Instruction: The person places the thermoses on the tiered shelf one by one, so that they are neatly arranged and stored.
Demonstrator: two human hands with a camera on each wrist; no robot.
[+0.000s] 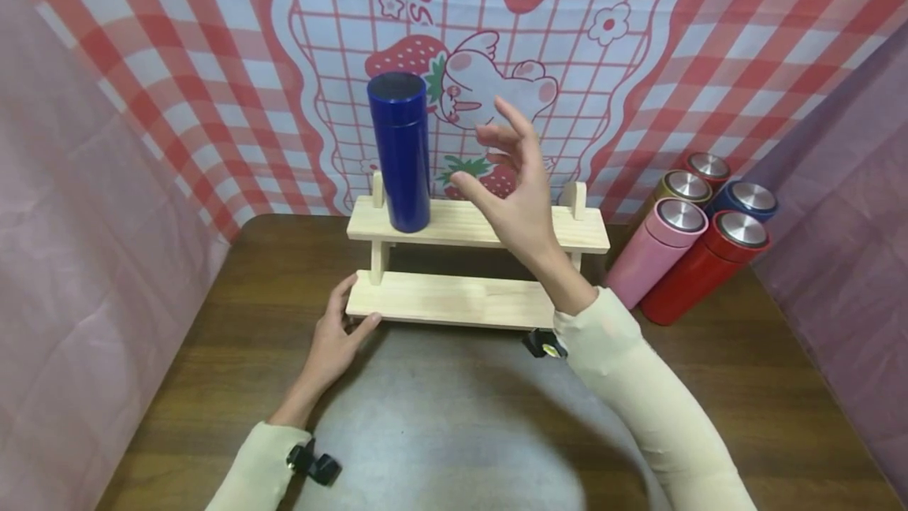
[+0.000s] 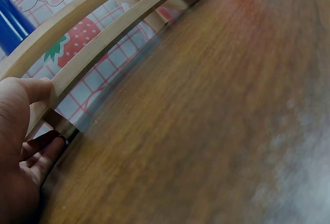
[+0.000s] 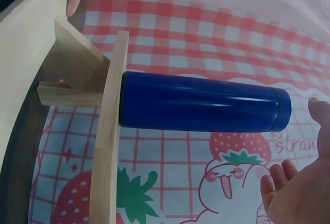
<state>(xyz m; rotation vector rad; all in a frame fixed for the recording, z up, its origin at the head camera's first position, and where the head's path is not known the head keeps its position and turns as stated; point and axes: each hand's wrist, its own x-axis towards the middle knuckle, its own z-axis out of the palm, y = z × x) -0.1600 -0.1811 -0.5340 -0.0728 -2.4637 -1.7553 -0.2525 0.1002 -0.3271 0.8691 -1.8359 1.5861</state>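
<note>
Head view gives me a glossy blue cylindrical flask [image 1: 406,168] standing upright on the upper board of a pale wooden two-tier rack [image 1: 440,300], toward that board's left end. Its long axis is vertical, dark flat top pointing up, base resting on the wood; through the right wrist camera the same length runs sideways. It is capped, so I cannot tell what it contains.

The rack stands near the back edge of the brown wood-grain desk [image 1: 230,361], its boards running along that edge. I see the left hand [image 1: 336,341] pinching the lower board's left end, thumb at the front corner. The right hand [image 1: 523,195] is spread in the air, thumb and fingers apart, to the right of the blue flask and clear of it.

Toward the desk's far right corner, five silver-lidded cylindrical flasks cluster, lids up: pink [image 1: 653,255] and red [image 1: 698,278] in front, dark blue [image 1: 746,197], gold-rimmed [image 1: 685,184] and another red [image 1: 709,166] behind. Their lids hide the insides.
</note>
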